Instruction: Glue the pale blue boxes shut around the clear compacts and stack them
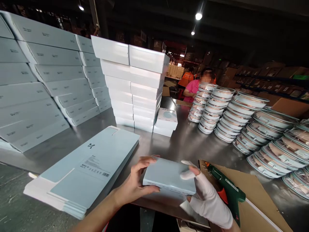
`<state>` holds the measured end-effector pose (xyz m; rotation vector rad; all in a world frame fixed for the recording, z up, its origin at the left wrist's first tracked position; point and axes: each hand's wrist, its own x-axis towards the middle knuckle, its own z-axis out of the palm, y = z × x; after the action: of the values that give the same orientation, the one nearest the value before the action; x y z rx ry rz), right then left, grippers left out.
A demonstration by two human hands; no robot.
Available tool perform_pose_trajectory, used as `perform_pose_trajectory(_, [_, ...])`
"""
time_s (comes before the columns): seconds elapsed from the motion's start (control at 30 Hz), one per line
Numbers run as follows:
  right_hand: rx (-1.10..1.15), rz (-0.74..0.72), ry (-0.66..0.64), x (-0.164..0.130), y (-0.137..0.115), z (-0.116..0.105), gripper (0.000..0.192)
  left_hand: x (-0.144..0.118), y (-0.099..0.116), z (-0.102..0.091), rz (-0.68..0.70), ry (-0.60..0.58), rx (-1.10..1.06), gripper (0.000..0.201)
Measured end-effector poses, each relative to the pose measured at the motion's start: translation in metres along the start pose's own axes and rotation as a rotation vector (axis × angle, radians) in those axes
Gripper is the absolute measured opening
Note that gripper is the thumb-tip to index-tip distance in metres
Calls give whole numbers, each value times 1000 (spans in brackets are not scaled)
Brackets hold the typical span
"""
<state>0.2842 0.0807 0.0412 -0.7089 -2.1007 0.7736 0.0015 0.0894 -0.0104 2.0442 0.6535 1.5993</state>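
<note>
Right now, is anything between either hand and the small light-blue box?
Nothing visible: the bare left hand and the gloved right hand hold the light-blue box directly, one at each end. The green glue gun lies on cardboard to the right, not between them.

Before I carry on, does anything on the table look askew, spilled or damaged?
No damage or spill stands out; the held box shows no visible tear. The round packs on the right look slightly askew: their edges are staggered, though lens distortion may exaggerate the lean.
</note>
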Motion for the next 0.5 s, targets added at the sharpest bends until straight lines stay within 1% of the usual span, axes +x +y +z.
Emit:
perform_pose_trajectory(0.07, [-105,-84,-53,5,-2,0,73,2,3,-5,16,-74,22,56])
perform_pose_trajectory(0.17, [-221,-215,-103,17,-5,-2,57,12,14,-16,5,-209,58,30])
perform_pose_trajectory(0.23, [-312,-267,-131,21,-5,-2,51,19,20,-18,-6,-269,46,24])
perform_pose_trajectory(0.3, [-374,-253,-119,17,-2,1,58,22,23,-17,-81,-255,-18,25])
perform_pose_trajectory(0.33, [-388,-213,-77,11,1,5,65,22,24,-15,-137,-218,-56,26])
perform_pose_trajectory(0.37, [-367,-153,-6,4,4,9,72,20,23,-14,-195,-167,-87,27])
perform_pose_trajectory(0.4, [-299,-93,105,-4,8,13,79,17,21,-13,-246,-106,-106,27])
perform_pose_trajectory(0.47, [-39,42,351,-20,18,22,84,8,15,-11,-308,40,-111,23])
perform_pose_trajectory(0.5, [106,110,435,-28,22,27,82,2,10,-9,-325,122,-108,22])
